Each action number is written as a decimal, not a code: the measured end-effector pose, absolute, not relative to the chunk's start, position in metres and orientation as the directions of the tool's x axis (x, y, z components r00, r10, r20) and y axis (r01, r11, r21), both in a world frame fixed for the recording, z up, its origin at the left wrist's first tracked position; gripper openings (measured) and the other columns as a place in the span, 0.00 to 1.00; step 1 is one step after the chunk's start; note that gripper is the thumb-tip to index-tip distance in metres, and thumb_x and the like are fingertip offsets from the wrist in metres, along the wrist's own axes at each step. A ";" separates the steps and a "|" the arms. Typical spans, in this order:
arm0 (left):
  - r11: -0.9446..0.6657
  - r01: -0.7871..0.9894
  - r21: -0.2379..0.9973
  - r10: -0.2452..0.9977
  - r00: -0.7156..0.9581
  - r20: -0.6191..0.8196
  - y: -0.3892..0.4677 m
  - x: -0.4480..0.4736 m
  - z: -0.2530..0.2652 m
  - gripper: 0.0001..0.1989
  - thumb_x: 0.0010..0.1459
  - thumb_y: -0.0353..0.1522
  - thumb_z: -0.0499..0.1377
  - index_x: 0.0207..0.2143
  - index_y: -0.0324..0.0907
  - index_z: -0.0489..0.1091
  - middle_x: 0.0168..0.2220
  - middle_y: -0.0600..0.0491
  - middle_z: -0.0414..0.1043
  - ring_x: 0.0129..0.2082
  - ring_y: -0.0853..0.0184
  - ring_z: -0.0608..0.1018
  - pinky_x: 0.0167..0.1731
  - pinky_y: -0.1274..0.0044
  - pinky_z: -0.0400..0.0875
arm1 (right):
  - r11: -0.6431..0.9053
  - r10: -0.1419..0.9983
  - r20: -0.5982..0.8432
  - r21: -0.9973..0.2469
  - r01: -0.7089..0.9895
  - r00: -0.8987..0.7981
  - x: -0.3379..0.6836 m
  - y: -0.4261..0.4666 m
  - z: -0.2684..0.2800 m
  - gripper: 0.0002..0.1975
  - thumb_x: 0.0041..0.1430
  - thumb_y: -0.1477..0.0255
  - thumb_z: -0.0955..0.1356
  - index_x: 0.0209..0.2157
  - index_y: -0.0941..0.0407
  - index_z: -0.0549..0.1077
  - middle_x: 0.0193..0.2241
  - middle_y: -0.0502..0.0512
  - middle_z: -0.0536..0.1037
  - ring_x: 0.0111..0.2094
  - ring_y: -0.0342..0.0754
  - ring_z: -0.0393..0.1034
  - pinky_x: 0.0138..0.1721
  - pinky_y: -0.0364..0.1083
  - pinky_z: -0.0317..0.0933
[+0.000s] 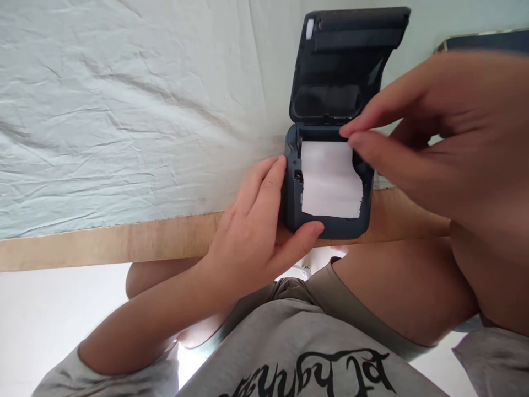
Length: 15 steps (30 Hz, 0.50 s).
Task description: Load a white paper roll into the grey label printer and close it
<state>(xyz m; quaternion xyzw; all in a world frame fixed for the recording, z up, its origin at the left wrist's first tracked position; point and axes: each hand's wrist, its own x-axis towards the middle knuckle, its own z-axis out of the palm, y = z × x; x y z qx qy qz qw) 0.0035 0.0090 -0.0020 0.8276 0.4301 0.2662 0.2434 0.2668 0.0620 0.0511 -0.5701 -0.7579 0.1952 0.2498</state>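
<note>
A small dark blue printer (291,207) with a black lid (330,71) lies at the table's front edge, its lid swung up and back. White paper (330,179), with a ragged front edge, lies in the open compartment and reaches over the front of the body. My left hand (258,220) grips the printer from the left, fingers along its side and thumb on the front edge. Over the right side of the compartment, my right hand (430,129) pinches thumb and forefinger together beside the paper's upper right corner. Anything between those fingertips is too small to make out.
A pale, wrinkled cloth (124,110) covers the table behind a bare wooden edge strip (103,242). At the far right, a dark object with a shiny rim (483,41) is partly hidden by my right hand. My legs are below the table edge.
</note>
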 end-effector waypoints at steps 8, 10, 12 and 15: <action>-0.541 0.572 0.617 0.825 0.505 0.254 0.008 0.004 -0.001 0.37 0.83 0.49 0.58 0.81 0.36 0.58 0.76 0.31 0.70 0.75 0.46 0.78 0.69 0.57 0.85 | 0.491 0.865 -0.052 -0.117 0.863 -0.499 0.266 0.093 0.054 0.15 0.66 0.48 0.73 0.43 0.43 0.80 0.24 0.52 0.71 0.25 0.47 0.51 0.28 0.51 0.39; -0.535 0.568 0.625 0.825 0.509 0.245 0.008 0.003 -0.001 0.37 0.84 0.50 0.58 0.81 0.38 0.58 0.76 0.31 0.70 0.75 0.46 0.78 0.69 0.56 0.85 | 0.527 0.839 -0.079 -0.125 0.841 -0.538 0.262 0.097 0.055 0.16 0.68 0.46 0.71 0.41 0.43 0.78 0.26 0.52 0.73 0.25 0.48 0.52 0.26 0.52 0.39; -0.521 0.541 0.660 0.828 0.508 0.237 0.006 0.002 -0.002 0.39 0.84 0.51 0.57 0.84 0.41 0.54 0.78 0.32 0.69 0.76 0.44 0.77 0.70 0.53 0.85 | 0.520 0.843 -0.061 -0.161 0.839 -0.535 0.258 0.098 0.054 0.17 0.68 0.46 0.71 0.39 0.44 0.77 0.24 0.52 0.72 0.24 0.48 0.49 0.26 0.52 0.37; -0.454 0.473 0.755 0.854 0.474 0.216 0.002 0.001 -0.005 0.40 0.86 0.54 0.49 0.89 0.52 0.42 0.83 0.36 0.63 0.79 0.44 0.75 0.74 0.48 0.81 | 0.372 0.916 0.028 -0.428 0.824 -0.400 0.275 0.093 0.047 0.16 0.58 0.53 0.81 0.41 0.45 0.81 0.25 0.51 0.73 0.27 0.46 0.51 0.28 0.50 0.43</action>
